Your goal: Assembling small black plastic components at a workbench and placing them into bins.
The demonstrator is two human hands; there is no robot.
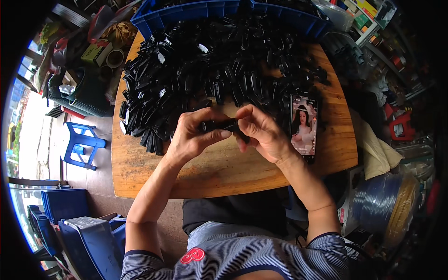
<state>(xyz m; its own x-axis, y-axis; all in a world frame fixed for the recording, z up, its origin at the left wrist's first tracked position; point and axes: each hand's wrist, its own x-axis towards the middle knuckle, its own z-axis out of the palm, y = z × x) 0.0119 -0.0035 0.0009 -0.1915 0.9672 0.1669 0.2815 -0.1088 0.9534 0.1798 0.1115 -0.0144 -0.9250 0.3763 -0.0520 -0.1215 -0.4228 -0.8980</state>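
My left hand (195, 133) is closed around a small glossy black plastic piece (217, 125), thumb along its near side and fingers curled over the far side. My right hand (262, 132) pinches at the right end of this piece, its fingertips partly hiding it. Both hands are just above the near part of the wooden table (210, 179). A large heap of similar black plastic pieces (186, 79) spreads over the table beyond them. The exact kind of piece is too dark and covered to tell.
Right of my right hand lies a phone (303, 128) with a lit screen. Blue plastic crates (191, 13) stand at the table's far edge. A blue stool (83, 145) is on the floor at left, and a wrapped spool (385, 205) at right.
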